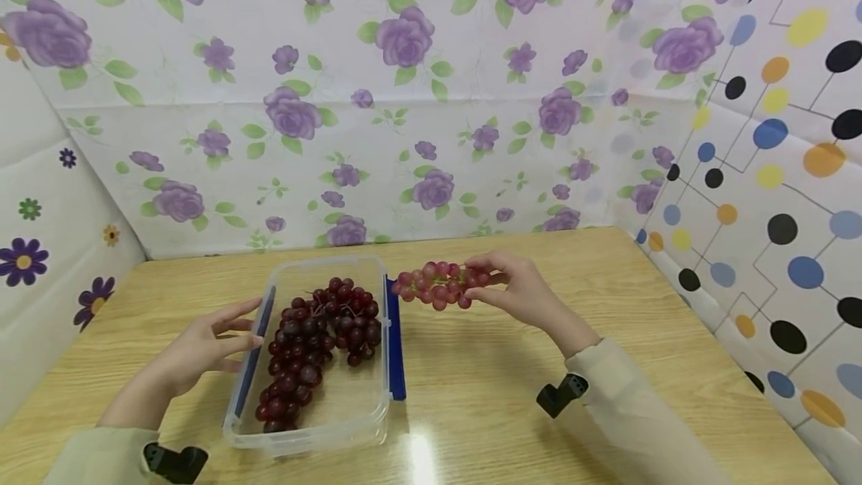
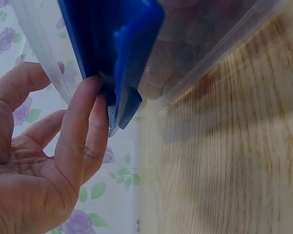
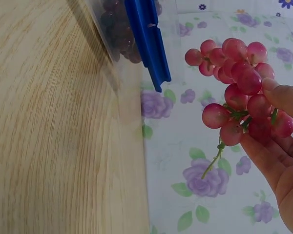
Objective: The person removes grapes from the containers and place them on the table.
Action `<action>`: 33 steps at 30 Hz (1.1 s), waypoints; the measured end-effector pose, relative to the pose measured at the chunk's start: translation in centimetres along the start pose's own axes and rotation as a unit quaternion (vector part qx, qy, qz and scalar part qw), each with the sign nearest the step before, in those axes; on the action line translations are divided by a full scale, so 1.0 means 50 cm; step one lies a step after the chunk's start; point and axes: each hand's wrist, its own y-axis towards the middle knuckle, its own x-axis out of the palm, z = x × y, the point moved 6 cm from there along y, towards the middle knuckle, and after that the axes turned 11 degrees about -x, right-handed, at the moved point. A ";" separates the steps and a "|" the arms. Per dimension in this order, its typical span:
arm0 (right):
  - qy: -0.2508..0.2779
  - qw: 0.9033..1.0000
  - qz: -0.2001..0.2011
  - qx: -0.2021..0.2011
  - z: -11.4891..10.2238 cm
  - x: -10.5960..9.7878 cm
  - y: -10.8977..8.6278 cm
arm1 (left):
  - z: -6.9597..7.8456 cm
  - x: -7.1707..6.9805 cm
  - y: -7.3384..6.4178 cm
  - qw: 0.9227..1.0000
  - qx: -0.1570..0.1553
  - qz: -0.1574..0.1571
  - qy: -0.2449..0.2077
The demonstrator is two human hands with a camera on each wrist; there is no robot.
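On the left is a white sheet (image 1: 30, 215) with bright flowers. Next is the left hand (image 1: 202, 346), its fingers apart and a little bent. Its fingertips touch the long, hard blue flap (image 1: 253, 365) on the box's left side, but they don't wrap round it. The box (image 1: 346, 414) is clear, shiny plastic with rounded corners. Inside lie dark red grapes (image 1: 296, 350), smooth, round and glossy, bunched in a bent shape. Another flat blue flap (image 1: 395, 354) sticks out on the box's right side. All this sits on a wooden table (image 1: 485, 388) with wavy lines.

Just right of the box, held up above the table, are the pink grapes (image 1: 438, 287). They are round, shiny balls, packed close, with green bits between them and a thin stem poking out. The right hand (image 1: 518, 290) pinches their right end between thumb and fingers, nearly closed. Far right is a wall sheet (image 1: 734, 193) with coloured dots and thin lines.
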 end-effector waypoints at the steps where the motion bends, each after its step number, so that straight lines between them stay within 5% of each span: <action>1: 0.000 1.000 -0.001 0.002 0.002 -0.001 0.000 | 0.000 0.000 0.001 1.000 0.003 -0.001 0.001; 33: -0.009 1.000 -0.003 0.013 0.060 -0.009 -0.018 | 0.002 0.003 0.005 1.000 0.013 0.009 -0.004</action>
